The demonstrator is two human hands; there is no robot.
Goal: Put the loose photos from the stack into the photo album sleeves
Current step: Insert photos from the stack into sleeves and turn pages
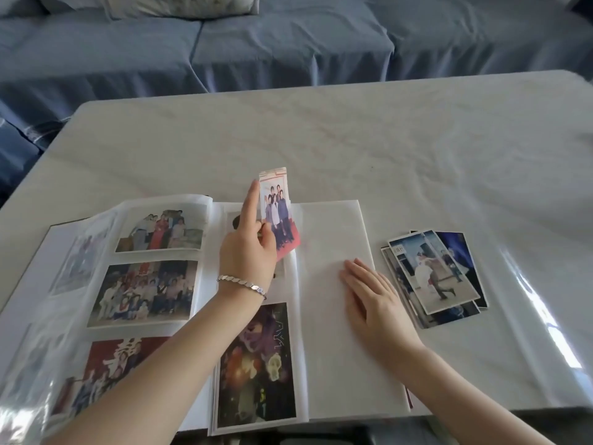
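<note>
Open photo album [321, 364] lies flat on a table [353, 139] covered in pale, creased cloth under a glossy clear film that glares at the right edge. Album pages are white card behind shiny, wrinkled plastic sleeves. The left page holds three landscape prints, one above another. The narrow column just right of the spine holds a dark portrait print at the bottom. Left hand [247, 252], with a silver faceted bracelet [242, 284] at the wrist, holds one loose photo [277, 216] above the upper part of that column. The photo is a stiff, glossy rectangle with a white border, showing a standing group on red ground, held upright and slightly tilted. The index finger runs straight up along the print's left edge. The thumb and the curled remaining fingers pinch its lower left part, and its lower corner juts out to the right of them. Cannot tell whether its bottom edge has entered a sleeve. Right hand [372, 297] lies palm down, fingers straight and together, pressed on the blank white page at the album's right side and gripping nothing. Just beside its outer edge, on the table, sits the stack of loose photos [436, 277], fanned unevenly, with white-bordered prints on top. Behind the table is a sofa [256, 46] draped in soft blue fabric, with a pale cushion [183, 4] on it.
</note>
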